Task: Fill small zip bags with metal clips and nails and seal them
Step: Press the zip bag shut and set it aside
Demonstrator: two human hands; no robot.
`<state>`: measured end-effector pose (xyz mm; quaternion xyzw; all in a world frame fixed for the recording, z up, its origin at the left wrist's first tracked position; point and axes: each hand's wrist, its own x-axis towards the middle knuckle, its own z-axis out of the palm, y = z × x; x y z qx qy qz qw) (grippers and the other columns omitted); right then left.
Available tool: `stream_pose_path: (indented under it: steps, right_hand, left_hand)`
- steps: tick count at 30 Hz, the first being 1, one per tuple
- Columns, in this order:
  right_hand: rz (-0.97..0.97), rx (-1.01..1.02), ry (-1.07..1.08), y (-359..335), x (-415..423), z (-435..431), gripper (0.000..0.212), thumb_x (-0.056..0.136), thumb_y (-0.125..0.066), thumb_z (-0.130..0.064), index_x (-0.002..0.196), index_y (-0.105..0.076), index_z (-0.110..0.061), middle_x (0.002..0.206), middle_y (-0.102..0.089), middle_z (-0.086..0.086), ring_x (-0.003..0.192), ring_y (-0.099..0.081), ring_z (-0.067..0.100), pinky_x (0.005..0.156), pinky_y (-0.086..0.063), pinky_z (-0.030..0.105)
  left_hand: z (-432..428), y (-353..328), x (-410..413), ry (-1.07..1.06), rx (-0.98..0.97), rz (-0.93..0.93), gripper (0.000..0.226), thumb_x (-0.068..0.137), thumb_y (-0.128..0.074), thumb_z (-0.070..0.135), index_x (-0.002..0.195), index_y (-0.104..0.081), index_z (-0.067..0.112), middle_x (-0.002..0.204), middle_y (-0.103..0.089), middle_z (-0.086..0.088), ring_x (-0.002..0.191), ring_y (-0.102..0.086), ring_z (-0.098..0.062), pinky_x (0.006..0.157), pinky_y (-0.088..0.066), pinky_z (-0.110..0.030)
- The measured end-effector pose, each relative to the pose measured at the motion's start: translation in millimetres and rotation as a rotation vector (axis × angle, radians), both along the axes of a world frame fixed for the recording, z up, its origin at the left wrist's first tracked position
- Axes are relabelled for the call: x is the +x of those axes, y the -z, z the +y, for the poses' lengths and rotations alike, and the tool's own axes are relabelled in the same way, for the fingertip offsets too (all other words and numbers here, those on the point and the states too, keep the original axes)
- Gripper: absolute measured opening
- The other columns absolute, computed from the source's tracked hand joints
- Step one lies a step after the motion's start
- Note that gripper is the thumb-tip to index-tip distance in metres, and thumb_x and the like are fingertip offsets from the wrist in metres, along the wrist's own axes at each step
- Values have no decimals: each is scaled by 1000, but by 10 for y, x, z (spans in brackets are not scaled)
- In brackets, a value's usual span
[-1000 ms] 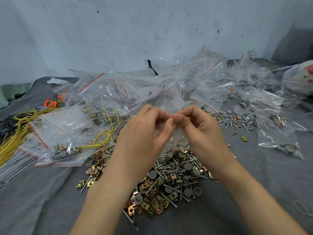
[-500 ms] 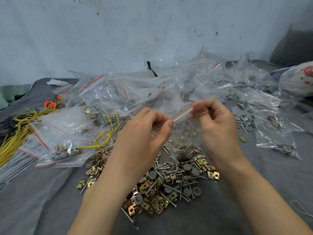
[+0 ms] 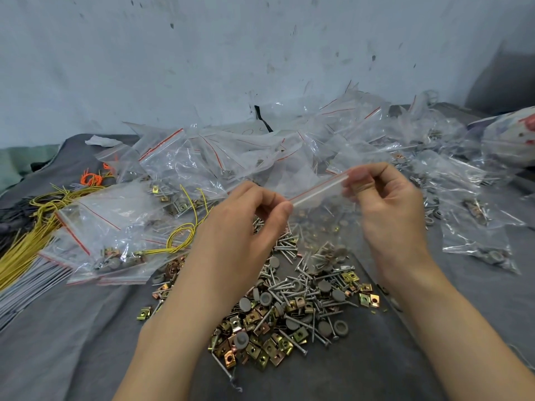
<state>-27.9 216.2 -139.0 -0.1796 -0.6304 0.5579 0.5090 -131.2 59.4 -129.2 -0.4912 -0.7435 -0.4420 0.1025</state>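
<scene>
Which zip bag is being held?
The zip bag stretched between the left hand and right hand, each pinching an end of its seal strip. The other bags lie on the grey cloth.

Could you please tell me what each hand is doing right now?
Left hand: pinches the zip bag, seal's left end.
Right hand: pinches the seal's right end.

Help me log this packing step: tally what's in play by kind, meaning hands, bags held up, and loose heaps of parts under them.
Hands: 2, the left hand and the right hand
Bag held up: 1, the bag, pinched at its zip strip by both hands
Loose heap of parts: 1, the heap of clips, nails and grey caps
Total: 4
</scene>
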Motion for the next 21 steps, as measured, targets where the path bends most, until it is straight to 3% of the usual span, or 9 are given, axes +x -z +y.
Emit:
stream_pose_path:
  steps: [7, 13, 15, 18, 21]
  right_hand:
    - [-20, 51, -47, -24, 2, -51, 26, 100, -58, -10, 81, -65, -27, 76, -69, -14, 74, -61, 5, 70, -51, 16]
    - [-4, 114, -184, -101, 40, -165, 10, 92, -68, -29, 84, -70, -24, 76, -67, 1, 69, -58, 6, 61, -49, 14]
    - [-44, 191, -224, -124, 32, -232, 9, 91, -69, -30, 86, -70, -23, 74, -68, -10, 68, -60, -1, 62, -47, 12]
    - [-109, 280, -213, -117, 6, -322, 11, 93, -66, -30, 90, -69, -20, 80, -70, -15, 77, -65, 4, 73, -46, 20]
    - [-105, 288, -148, -102, -5, -356, 12, 95, -63, -32, 87, -66, -24, 76, -66, -19, 72, -60, 1, 70, -41, 18]
  left_hand:
    - [-35, -40, -27, -50, 43, -7, 17, 95, -53, 44, 90, -61, 29, 88, -60, 18, 88, -59, 1, 77, -45, -17]
    - [-37, -94, 14, -7, 63, 4, 17, 92, -58, 42, 104, -63, 31, 97, -64, 19, 93, -60, -2, 81, -43, -13]
    - [-5, -114, 65, 22, 67, 56, 13, 93, -60, 36, 104, -64, 30, 96, -64, 18, 92, -60, -2, 80, -42, -11]
    - [46, -101, 123, 31, 93, 86, 5, 96, -61, 32, 100, -64, 31, 91, -64, 17, 90, -62, -3, 79, -47, -17]
    - [79, -86, 151, 28, 109, 54, 11, 96, -60, 34, 98, -66, 25, 92, -67, 14, 92, -64, -4, 80, -51, -30]
